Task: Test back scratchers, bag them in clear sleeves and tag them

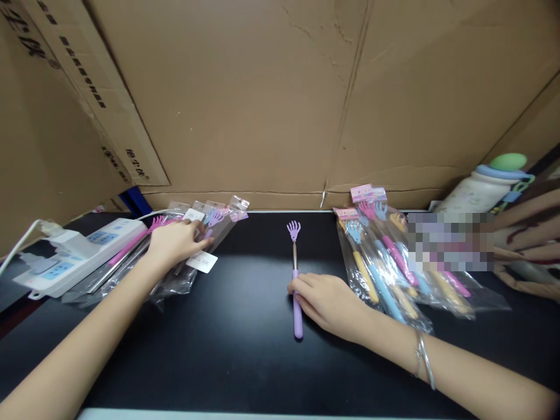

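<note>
My right hand (330,300) is closed around the handle of a purple back scratcher (298,321), which lies upright in view on the black table with its claw head pointing away from me. On the left, my left hand (175,242) rests over a pile of clear plastic bags (177,286), its fingers curled onto them; the fingertips are partly hidden. Pink and purple back scratchers show in that pile, including a pink one (129,248) with a metal shaft. A white tag (202,261) sticks out beside my left thumb.
Several bagged back scratchers (385,262) in yellow, blue and pink lie at the right. Behind them a white bottle (475,195) leans near a beige striped item (531,233). A power strip (83,254) with plugs stands far left. Cardboard walls (245,105) close off the back.
</note>
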A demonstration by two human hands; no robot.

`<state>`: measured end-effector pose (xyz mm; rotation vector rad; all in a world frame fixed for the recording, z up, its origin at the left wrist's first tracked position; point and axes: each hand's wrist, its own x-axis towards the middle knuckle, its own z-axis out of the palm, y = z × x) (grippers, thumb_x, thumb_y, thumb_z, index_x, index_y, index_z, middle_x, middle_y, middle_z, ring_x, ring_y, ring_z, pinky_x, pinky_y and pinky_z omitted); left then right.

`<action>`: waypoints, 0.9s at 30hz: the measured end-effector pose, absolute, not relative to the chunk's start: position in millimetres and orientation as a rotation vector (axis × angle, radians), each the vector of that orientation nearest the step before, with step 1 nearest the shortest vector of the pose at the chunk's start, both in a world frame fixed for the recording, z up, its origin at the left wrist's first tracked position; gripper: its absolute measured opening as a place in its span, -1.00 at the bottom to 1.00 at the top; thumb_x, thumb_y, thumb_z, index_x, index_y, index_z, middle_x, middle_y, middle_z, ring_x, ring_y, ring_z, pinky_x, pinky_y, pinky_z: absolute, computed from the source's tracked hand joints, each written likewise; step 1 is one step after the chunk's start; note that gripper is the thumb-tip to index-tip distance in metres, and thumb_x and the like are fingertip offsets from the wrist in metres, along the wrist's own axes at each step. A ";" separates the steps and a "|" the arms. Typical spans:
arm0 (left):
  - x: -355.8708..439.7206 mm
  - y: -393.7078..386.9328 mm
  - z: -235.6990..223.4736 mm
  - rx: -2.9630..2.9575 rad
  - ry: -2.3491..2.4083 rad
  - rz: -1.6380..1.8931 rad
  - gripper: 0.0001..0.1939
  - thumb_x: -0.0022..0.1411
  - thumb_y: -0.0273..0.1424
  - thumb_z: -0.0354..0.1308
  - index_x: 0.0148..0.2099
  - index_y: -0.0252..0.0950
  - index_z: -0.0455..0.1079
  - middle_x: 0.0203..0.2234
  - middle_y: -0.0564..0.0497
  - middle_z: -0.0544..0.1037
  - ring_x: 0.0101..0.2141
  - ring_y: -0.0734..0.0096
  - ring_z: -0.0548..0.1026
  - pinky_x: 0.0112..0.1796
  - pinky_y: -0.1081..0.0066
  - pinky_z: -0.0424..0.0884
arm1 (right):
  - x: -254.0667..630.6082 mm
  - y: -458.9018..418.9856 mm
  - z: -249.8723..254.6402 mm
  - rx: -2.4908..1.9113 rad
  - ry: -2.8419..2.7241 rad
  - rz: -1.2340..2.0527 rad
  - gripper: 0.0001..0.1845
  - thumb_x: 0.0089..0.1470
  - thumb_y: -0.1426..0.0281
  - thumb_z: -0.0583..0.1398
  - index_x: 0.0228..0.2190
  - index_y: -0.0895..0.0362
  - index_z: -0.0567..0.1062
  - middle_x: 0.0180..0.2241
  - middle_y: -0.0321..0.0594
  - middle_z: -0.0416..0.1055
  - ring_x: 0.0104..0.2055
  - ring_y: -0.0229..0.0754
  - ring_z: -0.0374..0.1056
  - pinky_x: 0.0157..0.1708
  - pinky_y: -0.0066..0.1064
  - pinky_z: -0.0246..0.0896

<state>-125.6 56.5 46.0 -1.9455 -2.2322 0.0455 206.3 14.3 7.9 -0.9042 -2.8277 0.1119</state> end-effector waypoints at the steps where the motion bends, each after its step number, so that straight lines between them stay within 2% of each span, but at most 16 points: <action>1: -126.1 57.1 45.5 -1.939 -2.278 0.052 -0.43 0.12 0.10 -0.07 -0.08 -0.24 0.39 -0.28 -0.22 0.55 -0.23 -0.11 0.50 -0.35 0.25 0.34 | 206.3 13.9 7.8 -0.909 -2.828 0.102 -0.79 0.24 0.41 -0.07 -0.25 0.12 0.34 -0.32 -0.22 0.39 -0.33 -0.24 0.30 -0.35 -0.41 0.07; 3: -126.6 58.1 43.9 -1.939 -2.326 0.034 -0.42 0.07 0.12 -0.03 -0.09 -0.21 0.39 -0.35 -0.22 0.56 -0.28 -0.11 0.51 -0.36 0.26 0.33 | 206.2 13.5 7.2 -0.912 -2.820 0.083 -0.80 0.24 0.41 -0.07 -0.26 0.12 0.34 -0.32 -0.22 0.40 -0.34 -0.23 0.30 -0.35 -0.40 0.06; 7: -129.7 59.8 40.0 -1.944 -2.332 -0.008 -0.46 0.07 0.07 0.00 -0.09 -0.23 0.38 -0.37 -0.22 0.57 -0.27 -0.10 0.51 -0.34 0.25 0.32 | 206.2 14.1 5.9 -0.919 -2.798 0.095 -0.79 0.24 0.40 -0.07 -0.26 0.12 0.34 -0.33 -0.22 0.40 -0.34 -0.23 0.31 -0.35 -0.40 0.05; 13: -131.6 59.8 43.0 -1.932 -2.323 -0.082 -0.48 0.17 0.02 -0.10 -0.02 -0.24 0.30 -0.32 -0.23 0.56 -0.23 -0.11 0.50 -0.35 0.26 0.31 | 206.2 14.3 5.8 -0.934 -2.799 0.117 -0.79 0.24 0.40 -0.07 -0.25 0.12 0.34 -0.32 -0.22 0.41 -0.33 -0.22 0.32 -0.35 -0.39 0.05; 19: -125.8 52.6 60.4 -1.878 -2.330 -0.191 -0.61 0.24 -0.07 -0.15 -0.13 -0.21 0.33 -0.30 -0.15 0.55 -0.25 -0.05 0.50 -0.40 0.31 0.26 | 206.5 14.7 5.7 -0.912 -2.807 0.090 -0.80 0.23 0.42 -0.06 -0.26 0.12 0.35 -0.33 -0.22 0.41 -0.34 -0.22 0.31 -0.36 -0.39 0.05; 24: -116.3 46.0 69.9 -1.794 -2.304 -0.400 -0.58 0.29 -0.08 -0.22 -0.05 -0.19 0.30 -0.34 -0.10 0.55 -0.25 -0.04 0.49 -0.38 0.30 0.25 | 206.1 14.5 6.9 -0.916 -2.814 0.072 -0.80 0.23 0.41 -0.06 -0.27 0.12 0.35 -0.33 -0.22 0.41 -0.36 -0.23 0.30 -0.37 -0.39 0.04; 27: -108.6 45.1 67.3 -1.922 -2.273 -0.690 -0.65 0.26 -0.09 -0.12 -0.06 -0.14 0.31 -0.37 0.01 0.54 -0.30 0.12 0.49 -0.34 0.33 0.28 | 206.2 13.6 8.0 -0.920 -2.806 0.090 -0.80 0.23 0.41 -0.06 -0.27 0.12 0.35 -0.33 -0.22 0.41 -0.35 -0.23 0.30 -0.36 -0.40 0.06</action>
